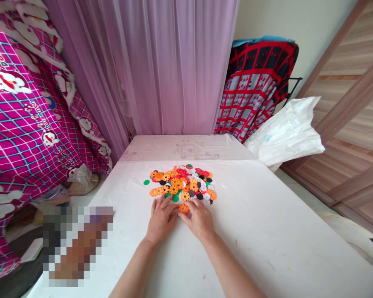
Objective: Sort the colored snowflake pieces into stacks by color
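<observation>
A loose pile of flower-shaped notched plastic discs [175, 182] in orange, red, white, black and green lies on the white table. At its near edge my left hand [162, 217] rests with the fingers spread, the fingertips by some green and orange discs. My right hand [200, 217] has its thumb and index finger around an orange notched disc [184, 208], just in front of the pile. The tip of my left thumb is close to that disc; whether it touches cannot be made out.
The white-covered table [251, 231] runs back to a pale purple curtain [180, 66]. Beyond its right edge stand a white bag [288, 128] and a wooden cabinet [347, 124]. Pink patterned cloth [27, 103] hangs at left. A pixelated patch hides part of the left table edge.
</observation>
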`<action>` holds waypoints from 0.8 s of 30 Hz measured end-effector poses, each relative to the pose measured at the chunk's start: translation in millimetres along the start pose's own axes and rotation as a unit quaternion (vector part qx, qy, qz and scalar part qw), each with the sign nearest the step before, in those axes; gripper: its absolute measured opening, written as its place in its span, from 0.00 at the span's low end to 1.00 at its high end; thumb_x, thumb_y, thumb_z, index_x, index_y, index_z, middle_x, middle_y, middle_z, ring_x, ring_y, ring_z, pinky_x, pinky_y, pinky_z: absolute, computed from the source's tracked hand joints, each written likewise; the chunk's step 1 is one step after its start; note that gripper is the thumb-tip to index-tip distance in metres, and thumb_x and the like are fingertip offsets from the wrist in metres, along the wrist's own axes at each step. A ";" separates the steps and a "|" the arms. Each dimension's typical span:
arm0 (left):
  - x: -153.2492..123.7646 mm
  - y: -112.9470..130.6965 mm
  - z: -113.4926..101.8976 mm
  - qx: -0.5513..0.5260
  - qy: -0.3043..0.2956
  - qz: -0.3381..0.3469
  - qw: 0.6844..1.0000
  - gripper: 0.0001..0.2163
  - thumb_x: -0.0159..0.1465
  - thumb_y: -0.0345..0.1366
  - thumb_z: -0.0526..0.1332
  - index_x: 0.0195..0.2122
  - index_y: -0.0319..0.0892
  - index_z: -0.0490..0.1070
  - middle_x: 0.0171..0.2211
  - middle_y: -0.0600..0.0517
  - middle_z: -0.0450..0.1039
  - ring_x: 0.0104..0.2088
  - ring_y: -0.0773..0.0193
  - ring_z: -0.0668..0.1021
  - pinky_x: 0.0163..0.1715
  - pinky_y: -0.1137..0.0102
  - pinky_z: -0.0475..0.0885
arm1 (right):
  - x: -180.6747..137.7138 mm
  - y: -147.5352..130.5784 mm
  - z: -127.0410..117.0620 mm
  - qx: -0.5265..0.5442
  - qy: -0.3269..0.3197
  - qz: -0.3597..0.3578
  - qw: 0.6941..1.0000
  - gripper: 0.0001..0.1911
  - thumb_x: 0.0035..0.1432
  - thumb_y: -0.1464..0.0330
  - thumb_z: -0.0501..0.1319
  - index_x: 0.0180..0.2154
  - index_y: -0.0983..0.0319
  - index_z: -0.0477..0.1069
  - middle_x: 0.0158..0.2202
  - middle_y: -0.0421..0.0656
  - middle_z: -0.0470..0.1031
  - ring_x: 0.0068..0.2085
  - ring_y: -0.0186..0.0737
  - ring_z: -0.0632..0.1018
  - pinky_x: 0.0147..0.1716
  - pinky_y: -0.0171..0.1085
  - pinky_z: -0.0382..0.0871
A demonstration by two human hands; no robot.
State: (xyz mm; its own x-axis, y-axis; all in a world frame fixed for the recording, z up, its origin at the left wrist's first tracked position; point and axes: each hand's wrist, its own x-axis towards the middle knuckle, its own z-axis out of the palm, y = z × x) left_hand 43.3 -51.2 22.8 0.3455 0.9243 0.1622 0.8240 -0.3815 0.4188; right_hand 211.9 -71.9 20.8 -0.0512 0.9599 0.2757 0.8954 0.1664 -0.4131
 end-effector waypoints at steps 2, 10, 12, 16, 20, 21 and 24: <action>-0.8 -1.6 1.9 0.001 0.005 0.004 1.000 0.16 0.61 0.30 0.58 0.48 0.53 0.76 0.61 0.51 0.67 0.66 0.48 0.60 0.63 0.42 0.52 | -0.2 -0.4 -0.1 0.003 0.002 0.000 1.000 0.15 0.56 0.61 0.66 0.46 0.57 0.75 0.42 0.45 0.75 0.46 0.44 0.76 0.46 0.38 0.70; -3.0 -7.2 7.4 0.009 0.029 0.023 0.999 0.16 0.63 0.31 0.57 0.49 0.54 0.75 0.60 0.50 0.68 0.66 0.49 0.61 0.63 0.41 0.53 | -0.8 0.9 3.5 0.007 0.010 0.003 1.000 0.14 0.56 0.63 0.66 0.45 0.56 0.75 0.41 0.43 0.75 0.45 0.43 0.76 0.45 0.38 0.70; -3.3 -7.2 6.8 0.013 0.028 0.024 0.999 0.16 0.63 0.31 0.57 0.49 0.54 0.75 0.60 0.50 0.68 0.65 0.49 0.62 0.63 0.41 0.54 | -0.8 0.9 3.6 0.008 0.010 0.005 1.000 0.14 0.55 0.63 0.66 0.45 0.56 0.75 0.41 0.44 0.75 0.45 0.42 0.76 0.45 0.38 0.70; -4.5 -7.6 6.2 0.015 0.029 0.031 0.999 0.16 0.63 0.32 0.57 0.49 0.55 0.75 0.61 0.50 0.67 0.65 0.49 0.62 0.62 0.41 0.54 | -1.0 0.2 3.1 0.011 0.014 0.001 1.000 0.14 0.55 0.62 0.67 0.43 0.57 0.75 0.40 0.44 0.75 0.43 0.43 0.76 0.43 0.38 0.71; -6.6 -9.8 8.2 0.018 0.029 0.034 0.999 0.15 0.64 0.32 0.57 0.49 0.54 0.75 0.61 0.50 0.68 0.65 0.48 0.63 0.62 0.42 0.56 | -1.9 1.4 3.8 0.030 0.024 -0.006 0.999 0.14 0.54 0.63 0.67 0.44 0.57 0.74 0.39 0.44 0.75 0.43 0.44 0.76 0.42 0.38 0.71; -7.3 -10.7 9.0 0.020 0.030 0.034 0.999 0.16 0.64 0.32 0.57 0.49 0.54 0.75 0.61 0.50 0.68 0.65 0.48 0.63 0.62 0.42 0.56 | -2.1 2.6 4.4 0.040 0.027 -0.008 0.999 0.14 0.55 0.63 0.66 0.44 0.57 0.74 0.40 0.44 0.75 0.43 0.44 0.76 0.42 0.38 0.70; -9.9 -14.0 11.4 0.028 0.028 0.038 0.998 0.17 0.64 0.32 0.56 0.51 0.55 0.74 0.61 0.51 0.67 0.65 0.48 0.62 0.62 0.42 0.57 | -2.0 8.6 7.1 0.075 0.042 -0.007 0.996 0.09 0.61 0.65 0.60 0.43 0.58 0.73 0.39 0.44 0.75 0.41 0.41 0.77 0.41 0.36 0.69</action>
State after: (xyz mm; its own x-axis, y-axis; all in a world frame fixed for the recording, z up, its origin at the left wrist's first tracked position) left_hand 33.5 -55.1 5.2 0.3841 0.8910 0.2420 0.8209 -0.4495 0.3522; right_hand 216.6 -70.8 10.5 -0.0212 0.9360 0.3513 0.8181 0.2182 -0.5321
